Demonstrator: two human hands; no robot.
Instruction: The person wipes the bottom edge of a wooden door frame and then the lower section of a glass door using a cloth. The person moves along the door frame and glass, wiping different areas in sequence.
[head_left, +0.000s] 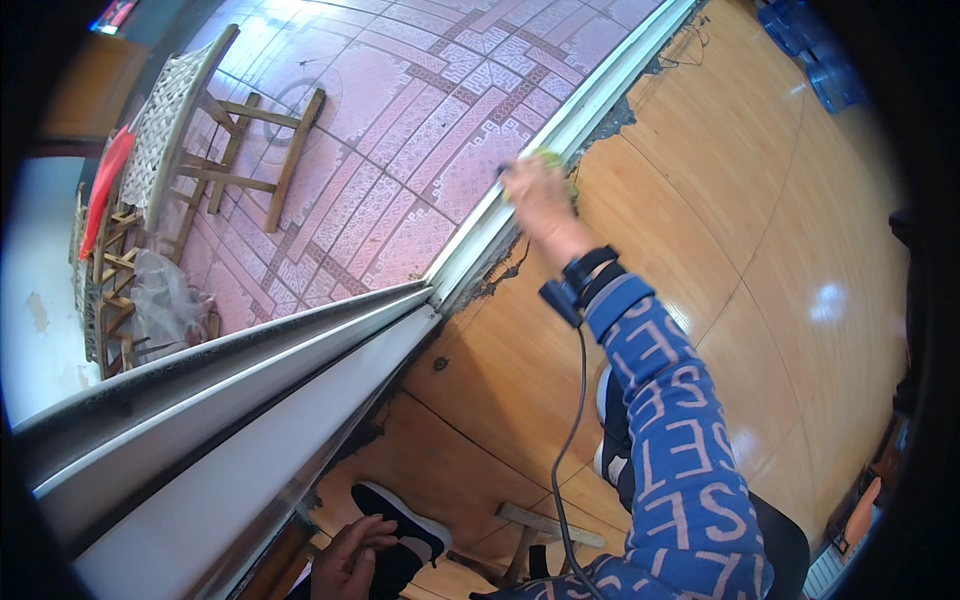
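My right hand (541, 196), blurred, grips a yellow-green cloth (553, 159) against the white sliding-door track (472, 244) in the floor. A small dark thing (504, 171) shows by its fingertips, too blurred to name. On that wrist sit a black strap and a small dark device (561, 301), from which a cable (566, 442) runs down. My left hand (349, 556) rests low at the bottom left, above a black shoe (401, 517). Its fingers are loosely bent and slightly apart, with nothing visible in them.
A white door frame (262, 420) rises at the left, joining the track. Beyond lie pink patterned tiles (360, 225), a woven-seat wooden stool (169, 127) and a clear plastic bag (165, 300). Wood-look tiles (697, 202) are on my side. Blue water bottles (829, 75) stand at upper right.
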